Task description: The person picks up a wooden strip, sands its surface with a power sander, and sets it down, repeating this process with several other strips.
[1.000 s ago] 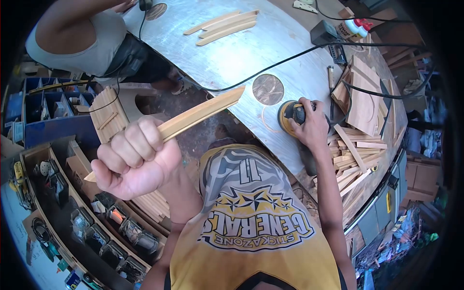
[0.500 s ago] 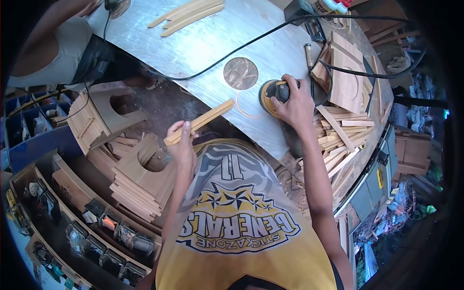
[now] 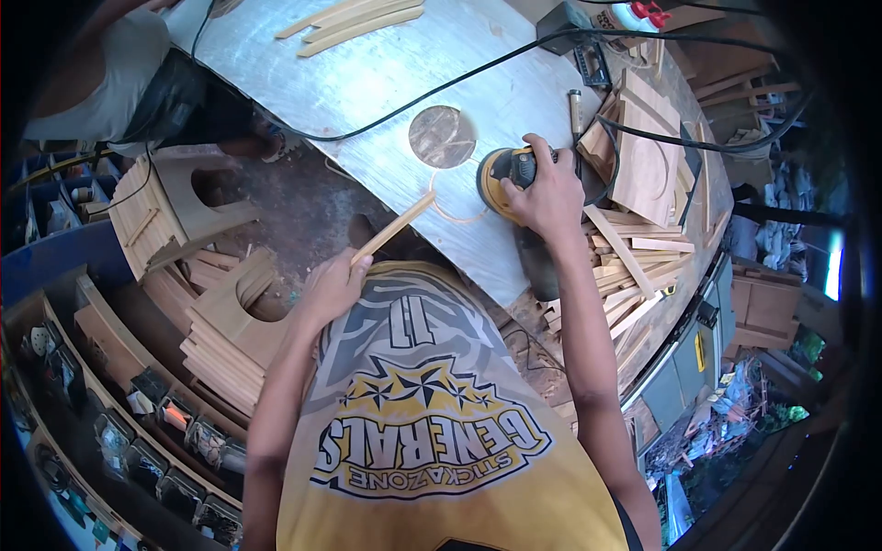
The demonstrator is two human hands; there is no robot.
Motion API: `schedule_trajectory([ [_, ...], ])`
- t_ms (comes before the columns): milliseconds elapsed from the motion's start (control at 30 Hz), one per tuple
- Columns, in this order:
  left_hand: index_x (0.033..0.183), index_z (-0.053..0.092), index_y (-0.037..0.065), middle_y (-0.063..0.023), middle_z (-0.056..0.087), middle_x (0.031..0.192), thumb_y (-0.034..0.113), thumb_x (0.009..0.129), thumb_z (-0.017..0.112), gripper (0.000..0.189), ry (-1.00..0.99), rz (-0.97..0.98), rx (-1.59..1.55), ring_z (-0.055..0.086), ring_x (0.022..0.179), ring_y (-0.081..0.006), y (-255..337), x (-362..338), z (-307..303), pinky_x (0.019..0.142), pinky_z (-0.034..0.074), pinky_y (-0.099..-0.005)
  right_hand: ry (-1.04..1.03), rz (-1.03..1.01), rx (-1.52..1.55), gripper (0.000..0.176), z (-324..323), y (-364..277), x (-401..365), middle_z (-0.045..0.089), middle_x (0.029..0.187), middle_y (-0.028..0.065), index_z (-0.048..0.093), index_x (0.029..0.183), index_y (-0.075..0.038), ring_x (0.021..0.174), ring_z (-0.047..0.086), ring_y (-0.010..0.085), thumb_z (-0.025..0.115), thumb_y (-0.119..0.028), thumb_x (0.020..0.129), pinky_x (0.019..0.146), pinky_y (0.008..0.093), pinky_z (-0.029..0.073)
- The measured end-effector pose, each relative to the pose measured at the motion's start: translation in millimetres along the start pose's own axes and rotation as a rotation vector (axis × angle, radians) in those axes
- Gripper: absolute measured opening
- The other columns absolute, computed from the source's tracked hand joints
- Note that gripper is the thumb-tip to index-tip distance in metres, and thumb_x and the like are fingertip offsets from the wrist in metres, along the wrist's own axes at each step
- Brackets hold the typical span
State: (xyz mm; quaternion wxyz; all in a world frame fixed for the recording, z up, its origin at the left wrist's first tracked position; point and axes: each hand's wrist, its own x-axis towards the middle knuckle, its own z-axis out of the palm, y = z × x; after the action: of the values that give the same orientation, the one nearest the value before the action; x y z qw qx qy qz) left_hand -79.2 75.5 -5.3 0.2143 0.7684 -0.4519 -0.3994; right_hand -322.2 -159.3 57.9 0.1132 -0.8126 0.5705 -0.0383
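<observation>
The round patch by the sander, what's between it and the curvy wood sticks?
In the head view, a black cable runs between the round patch and the curved sticks, across the pale tabletop.

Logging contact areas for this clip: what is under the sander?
The pale worktop shows around the sander, held by the right hand; the patch directly beneath it is covered and can't be seen.

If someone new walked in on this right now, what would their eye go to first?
Probably the bright board slanting across the top middle, with a dark round patch near its lower edge. Next, the yellow and black sander under the right hand, and the thin wood strip in the left hand. The bold yellow and grey jersey fills the bottom middle.
</observation>
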Motion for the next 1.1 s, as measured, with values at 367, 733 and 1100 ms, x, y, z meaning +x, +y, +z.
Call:
schedule_trajectory([
  [367,0.109,0.064,0.004,-0.0222,0.070,0.085,0.032,0.106,0.044,0.035,-0.303,0.021,-0.115,0.069,0.090,-0.0440,-6,45,-4,0.078,0.050,-0.0544,-0.041,-0.096,-0.025,0.064,-18,-8,8,0.059,0.109,0.0232,0.055,0.134,-0.023,0.089,0.068,0.0449,0.078,-0.035,0.076,0.079,0.0510,0.056],
  [733,0.083,0.075,0.001,-0.0258,0.072,0.088,0.042,0.106,0.036,0.060,0.048,-0.045,0.408,0.070,0.086,-0.0455,5,83,44,0.084,0.054,-0.0556,-0.213,-0.303,-0.055,0.060,-15,-71,14,0.060,0.106,0.0242,0.057,0.131,-0.019,0.090,0.068,0.0442,0.079,-0.030,0.076,0.082,0.0498,0.056],
  [1100,0.083,0.074,-0.001,-0.0291,0.071,0.088,0.049,0.108,0.027,0.074,0.009,-0.043,0.381,0.069,0.088,-0.0472,8,90,34,0.084,0.053,-0.0565,-0.249,-0.392,-0.057,0.058,1,-75,9,0.055,0.108,0.0261,0.057,0.126,-0.021,0.083,0.067,0.0482,0.078,-0.027,0.073,0.067,0.0522,0.056],
])
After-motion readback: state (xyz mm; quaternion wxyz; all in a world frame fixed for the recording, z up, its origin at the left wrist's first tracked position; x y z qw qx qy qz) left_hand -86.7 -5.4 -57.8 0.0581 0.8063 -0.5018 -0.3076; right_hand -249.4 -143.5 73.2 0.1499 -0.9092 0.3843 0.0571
